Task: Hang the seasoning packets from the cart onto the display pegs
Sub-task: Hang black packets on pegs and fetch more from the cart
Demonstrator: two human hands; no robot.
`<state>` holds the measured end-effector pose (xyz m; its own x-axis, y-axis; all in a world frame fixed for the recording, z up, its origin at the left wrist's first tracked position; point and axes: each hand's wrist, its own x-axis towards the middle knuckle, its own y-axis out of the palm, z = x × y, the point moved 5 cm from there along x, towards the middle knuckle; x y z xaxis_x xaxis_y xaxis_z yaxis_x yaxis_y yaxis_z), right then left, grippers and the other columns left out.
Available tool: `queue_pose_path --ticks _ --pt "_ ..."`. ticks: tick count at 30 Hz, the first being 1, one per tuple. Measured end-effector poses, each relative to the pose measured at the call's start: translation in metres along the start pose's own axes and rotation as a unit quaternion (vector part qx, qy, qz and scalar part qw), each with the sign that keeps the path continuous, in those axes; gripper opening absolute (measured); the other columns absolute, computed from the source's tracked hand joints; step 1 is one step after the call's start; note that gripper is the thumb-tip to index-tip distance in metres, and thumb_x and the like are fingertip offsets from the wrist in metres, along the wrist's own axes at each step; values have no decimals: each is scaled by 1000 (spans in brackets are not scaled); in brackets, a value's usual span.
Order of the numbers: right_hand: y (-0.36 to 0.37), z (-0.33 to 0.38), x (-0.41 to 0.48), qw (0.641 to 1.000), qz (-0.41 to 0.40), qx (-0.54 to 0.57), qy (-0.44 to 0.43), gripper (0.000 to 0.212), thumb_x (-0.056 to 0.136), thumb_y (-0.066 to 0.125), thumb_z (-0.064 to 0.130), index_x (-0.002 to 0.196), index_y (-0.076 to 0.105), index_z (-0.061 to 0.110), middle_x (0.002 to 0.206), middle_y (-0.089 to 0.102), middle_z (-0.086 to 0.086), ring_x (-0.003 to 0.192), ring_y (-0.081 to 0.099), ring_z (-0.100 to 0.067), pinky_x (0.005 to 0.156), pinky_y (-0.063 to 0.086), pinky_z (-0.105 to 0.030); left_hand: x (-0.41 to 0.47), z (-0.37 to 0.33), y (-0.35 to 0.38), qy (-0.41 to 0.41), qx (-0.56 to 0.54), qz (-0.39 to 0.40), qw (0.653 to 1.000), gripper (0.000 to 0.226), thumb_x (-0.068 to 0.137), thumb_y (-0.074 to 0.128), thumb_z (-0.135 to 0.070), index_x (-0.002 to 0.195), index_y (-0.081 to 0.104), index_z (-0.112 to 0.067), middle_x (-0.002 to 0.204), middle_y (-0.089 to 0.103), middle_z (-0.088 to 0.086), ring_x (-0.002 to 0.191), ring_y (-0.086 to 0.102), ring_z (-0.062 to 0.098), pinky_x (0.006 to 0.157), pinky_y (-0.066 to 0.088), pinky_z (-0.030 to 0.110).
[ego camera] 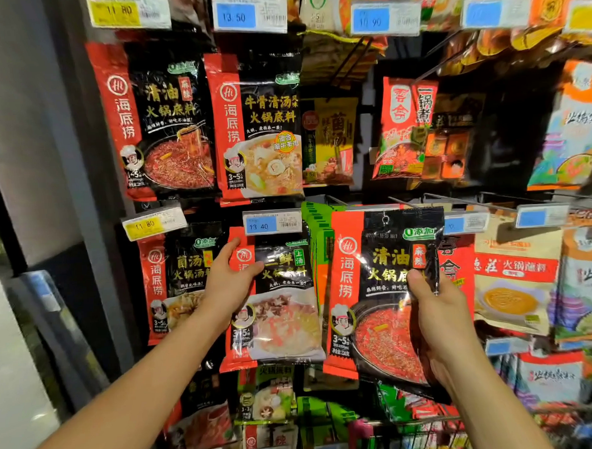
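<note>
My right hand (440,316) grips a red-and-black seasoning packet (370,289) by its right edge, thumb on the front. It holds the packet upright in front of the display, its hang hole near the top. My left hand (227,283) grips the left edge of a hanging red-and-black packet (282,314) under the 13.40 price tag (272,222). Bare metal pegs (433,196) stick out above and to the right of the held packet. The wire cart (435,430) shows at the bottom right with several packets inside.
Rows of hanging packets fill the pegboard, such as a matching spicy packet (166,124) at upper left and a beef-broth one (262,130) beside it. A grey pillar (26,135) borders the left side. Green packets (317,230) hang between the two hands.
</note>
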<state>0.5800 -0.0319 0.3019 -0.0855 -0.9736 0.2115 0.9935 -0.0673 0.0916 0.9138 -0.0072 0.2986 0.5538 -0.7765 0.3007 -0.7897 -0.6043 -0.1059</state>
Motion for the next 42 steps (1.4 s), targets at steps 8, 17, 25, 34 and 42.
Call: queue_pose_path --ticks 8,17,25,34,42 --pt "12 9 -3 1000 27 10 -12 68 104 56 38 161 27 15 165 32 -5 152 29 -26 121 25 -44 8 8 5 83 192 -16 978 70 96 70 -27 156 33 -31 89 63 -3 68 59 8 58 43 21" --pt "79 49 3 992 116 1 -39 20 100 53 4 94 67 17 87 72 -1 83 63 -20 70 45 -30 16 -54 -52 171 378 -83 906 49 94 68 -32 139 58 -19 116 69 3 102 67 23 81 52 35" --pt "197 116 8 967 218 13 -134 27 100 60 17 124 66 27 118 73 3 111 67 -19 104 49 -43 50 -198 -160 329 417 -245 811 9 92 65 -23 97 66 -15 93 60 2 85 63 28 74 52 43" --pt "300 165 13 955 273 52 -101 61 105 56 31 160 31 20 162 35 0 151 32 -22 123 28 -44 110 -310 -187 471 571 -221 635 54 86 73 -25 137 60 -11 131 62 11 119 58 35 102 41 49" --pt "341 194 23 950 274 123 -80 65 106 55 26 163 24 21 168 27 2 153 29 -24 124 27 -50 137 -327 -193 494 569 -120 646 62 86 78 -24 144 56 -17 134 62 5 128 54 23 122 20 46"
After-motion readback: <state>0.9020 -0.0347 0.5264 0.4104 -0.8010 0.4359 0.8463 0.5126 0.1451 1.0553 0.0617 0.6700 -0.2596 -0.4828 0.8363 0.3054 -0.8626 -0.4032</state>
